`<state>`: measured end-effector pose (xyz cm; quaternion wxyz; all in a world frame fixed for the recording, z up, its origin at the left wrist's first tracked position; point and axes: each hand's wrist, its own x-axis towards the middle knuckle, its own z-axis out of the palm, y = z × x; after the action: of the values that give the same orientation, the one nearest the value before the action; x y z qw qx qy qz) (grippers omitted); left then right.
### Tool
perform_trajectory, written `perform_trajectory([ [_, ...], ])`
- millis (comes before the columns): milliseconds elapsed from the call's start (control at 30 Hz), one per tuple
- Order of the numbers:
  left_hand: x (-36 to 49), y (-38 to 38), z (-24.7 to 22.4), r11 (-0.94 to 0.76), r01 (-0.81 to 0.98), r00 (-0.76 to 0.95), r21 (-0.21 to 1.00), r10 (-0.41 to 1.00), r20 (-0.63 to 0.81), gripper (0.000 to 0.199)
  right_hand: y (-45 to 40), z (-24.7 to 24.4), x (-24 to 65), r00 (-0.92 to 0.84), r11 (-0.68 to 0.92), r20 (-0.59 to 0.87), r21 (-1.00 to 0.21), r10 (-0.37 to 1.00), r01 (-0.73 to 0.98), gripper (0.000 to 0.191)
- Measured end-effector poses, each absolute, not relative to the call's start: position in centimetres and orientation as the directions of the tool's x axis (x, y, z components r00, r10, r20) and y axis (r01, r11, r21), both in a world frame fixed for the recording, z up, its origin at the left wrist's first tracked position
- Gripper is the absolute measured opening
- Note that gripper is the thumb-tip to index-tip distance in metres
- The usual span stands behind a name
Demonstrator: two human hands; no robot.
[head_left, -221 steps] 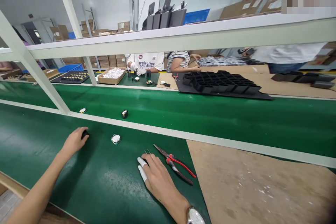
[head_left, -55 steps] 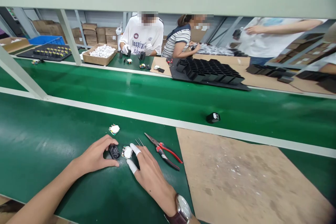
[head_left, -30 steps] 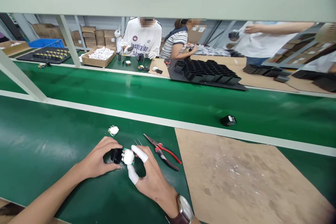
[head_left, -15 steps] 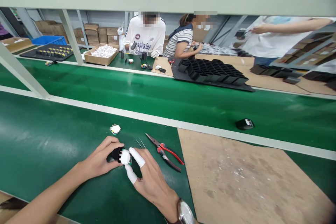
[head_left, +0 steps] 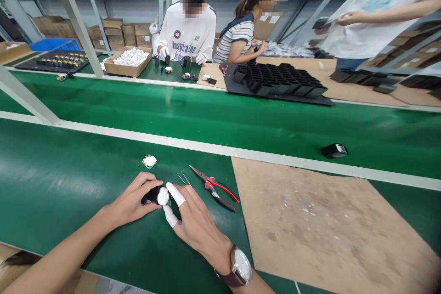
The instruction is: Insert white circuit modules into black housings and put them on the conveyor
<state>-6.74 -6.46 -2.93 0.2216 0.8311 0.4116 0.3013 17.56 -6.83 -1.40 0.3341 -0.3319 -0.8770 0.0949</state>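
My left hand [head_left: 136,197] is closed around a small black plastic housing [head_left: 150,195] lying on its side just above the green bench. At its open end sits a white round-faced part on a green circuit board [head_left: 163,196], partly inside the housing. My right hand [head_left: 193,216], with white finger cots on thumb and forefinger, pinches this board from the right. Tweezers [head_left: 184,178] show partly behind my right hand, their near end hidden. Long-nose pliers [head_left: 213,188] with red and black handles lie to the right. Another board with a white part [head_left: 149,161] lies beyond my left hand.
A brown cardboard sheet [head_left: 310,220] covers the bench at right. Behind a pale rail [head_left: 206,148] runs a green conveyor [head_left: 172,112] carrying a black housing [head_left: 335,150]. Across it, co-workers sit and stand beside a box of white parts [head_left: 127,71] and rows of black housings [head_left: 275,80].
The board with the white part has gone deeper into the black housing, its pins now hidden. The black housing on the conveyor has shifted right. My view has tilted downward slightly differently, showing more shelves.
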Motion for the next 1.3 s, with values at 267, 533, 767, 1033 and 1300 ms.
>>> perform_trajectory([
  [267, -6.5, -6.5, -3.0, -0.568, 0.548, 0.480, 0.615, 0.815, 0.325, 0.051, -6.7, -1.5, 17.6, -0.585, 0.772, 0.510, -0.337, 0.631, 0.539, 0.056],
  [533, -6.3, -6.7, -3.3, -0.585, 0.519, 0.479, 0.623, 0.803, 0.354, 0.052, -6.8, -0.8, 18.0, -0.620, 0.795, 0.503, -0.304, 0.601, 0.524, 0.050],
  [767, -6.3, -6.8, -3.3, -0.499, 0.460, 0.450, 0.734, 0.844, 0.292, 0.053, -6.3, -3.0, 18.1, -0.525, 0.748, 0.533, -0.478, 0.663, 0.460, 0.047],
  [1033, -6.1, -6.6, -3.2, -0.458, 0.510, 0.425, 0.728, 0.870, 0.249, 0.052, -6.2, -2.4, 18.0, -0.503, 0.766, 0.584, -0.556, 0.637, 0.323, 0.017],
  [1300, -6.3, -6.6, -3.2, -0.461, 0.506, 0.437, 0.729, 0.866, 0.244, 0.040, -6.4, -2.9, 17.4, -0.551, 0.749, 0.525, -0.568, 0.648, 0.341, 0.027],
])
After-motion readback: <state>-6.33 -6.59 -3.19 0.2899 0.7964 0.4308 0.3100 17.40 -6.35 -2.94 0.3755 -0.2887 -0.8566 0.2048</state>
